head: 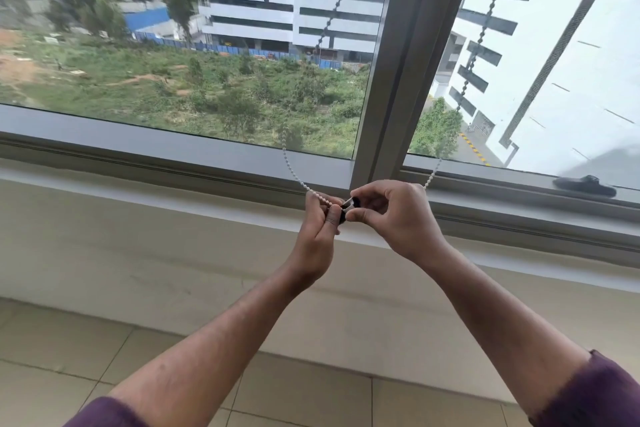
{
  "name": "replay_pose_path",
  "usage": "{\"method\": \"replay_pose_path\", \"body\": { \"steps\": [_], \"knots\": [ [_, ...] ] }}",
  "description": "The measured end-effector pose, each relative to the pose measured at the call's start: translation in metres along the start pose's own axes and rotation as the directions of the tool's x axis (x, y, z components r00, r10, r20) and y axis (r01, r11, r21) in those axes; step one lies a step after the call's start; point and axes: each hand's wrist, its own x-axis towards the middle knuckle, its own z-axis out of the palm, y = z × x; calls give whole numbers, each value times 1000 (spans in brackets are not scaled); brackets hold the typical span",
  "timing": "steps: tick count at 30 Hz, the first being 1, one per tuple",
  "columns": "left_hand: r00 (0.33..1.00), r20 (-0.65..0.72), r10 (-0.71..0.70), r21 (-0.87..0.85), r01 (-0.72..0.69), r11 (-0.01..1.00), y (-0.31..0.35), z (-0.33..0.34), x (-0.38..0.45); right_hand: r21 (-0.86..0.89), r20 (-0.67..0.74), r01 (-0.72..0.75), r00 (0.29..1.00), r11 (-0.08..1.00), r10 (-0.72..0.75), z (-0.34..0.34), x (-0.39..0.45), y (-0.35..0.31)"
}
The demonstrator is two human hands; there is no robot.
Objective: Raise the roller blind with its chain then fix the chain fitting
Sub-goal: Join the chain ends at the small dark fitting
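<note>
A wide aluminium-framed window point(194, 128) is showing open glass with no roller blind fabric in sight, suggesting the raising step is likely finished. The white bead chain point(294, 175) is hanging in two strands, one each side of the grey mullion point(391, 80), and meeting low in front of the sill. There, the left hand point(320, 218) is pinching the chain's end, its grip pressed together on the beads, while the right hand point(391, 215) is pinching the small black chain fitting point(347, 206). Fixing that fitting appears to be under way, not yet complete.
</note>
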Motion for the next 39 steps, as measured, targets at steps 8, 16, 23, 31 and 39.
{"method": "replay_pose_path", "body": {
  "steps": [8,16,23,31,39],
  "knots": [
    [1000,3,19,24,-19,1000,-4,-1,2,26,34,-20,999,999,20,3,-1,1],
    [999,9,35,43,-35,998,-9,-1,3,6,14,-18,1000,1000,18,4,2,2],
    [999,0,55,57,-55,997,-12,0,1,-15,-10,-41,999,999,41,6,-2,4],
    [995,-11,101,34,-101,994,-13,3,0,-87,21,90,996,992,-89,3,-2,5],
    [992,19,127,32,-127,991,-15,3,-3,-104,52,187,982,977,-182,0,-4,5]
  ]
}}
